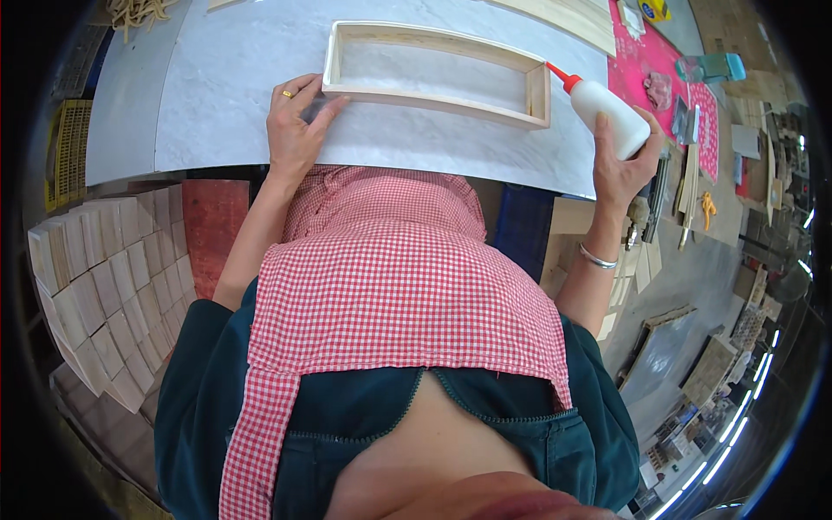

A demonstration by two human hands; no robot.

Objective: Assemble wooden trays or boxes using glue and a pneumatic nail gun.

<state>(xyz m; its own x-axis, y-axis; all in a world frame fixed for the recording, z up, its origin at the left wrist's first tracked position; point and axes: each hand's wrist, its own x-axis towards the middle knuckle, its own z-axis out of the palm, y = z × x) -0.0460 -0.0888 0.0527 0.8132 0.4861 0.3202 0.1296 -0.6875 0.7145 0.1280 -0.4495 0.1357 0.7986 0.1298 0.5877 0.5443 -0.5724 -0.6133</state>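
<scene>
A long rectangular wooden frame [438,98] lies flat on a grey marbled tabletop [225,78]. My left hand [296,130], with a ring on one finger, rests on the table with its fingers against the frame's near left corner. My right hand [626,165], with a bracelet on the wrist, grips a white glue bottle [607,108]. The bottle's red nozzle points at the frame's right end and is close to it.
Stacks of small pale wooden tiles [95,277] sit low on the left. A pink mat [646,61] with small items lies at the right, beyond it wooden pieces and tools. A yellow crate [69,147] is at far left. Wood slats lie at the table's far edge.
</scene>
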